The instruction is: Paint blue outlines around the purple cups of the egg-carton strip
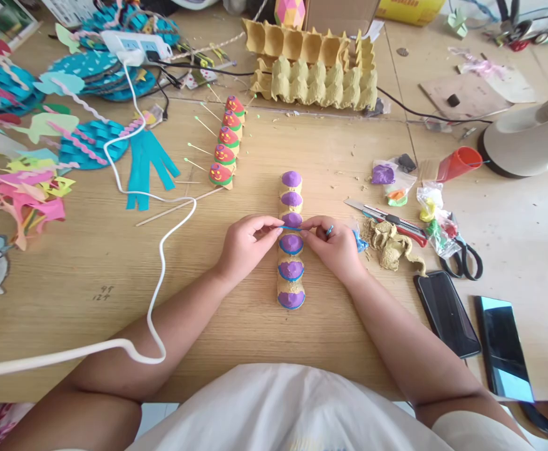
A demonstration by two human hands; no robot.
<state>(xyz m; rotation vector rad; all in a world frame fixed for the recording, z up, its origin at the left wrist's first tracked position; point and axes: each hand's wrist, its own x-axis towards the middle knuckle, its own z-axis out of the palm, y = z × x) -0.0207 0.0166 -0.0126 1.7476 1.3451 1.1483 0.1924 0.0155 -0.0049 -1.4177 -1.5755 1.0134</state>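
A strip of egg carton cups (291, 285) lies lengthwise in front of me, with purple clay (291, 242) on each bump. The three nearest bumps carry a blue clay line along their lower edge. My left hand (250, 245) pinches one end of a thin blue clay strand (290, 227), and my right hand (332, 245) pinches the other end. The strand spans the third bump from the far end, at the lower edge of its purple clay. A bit of blue also clings to a right-hand finger. Beside that hand sits a blue clay lump (360, 241).
A finished-looking red and green caterpillar (227, 144) stands farther back, with pins beside it. To the right are a utility knife (386, 219), carton scraps (391, 247), scissors (466, 260) and two phones (447, 313). A white cable (162, 263) crosses the left side; egg cartons (323, 81) lie behind.
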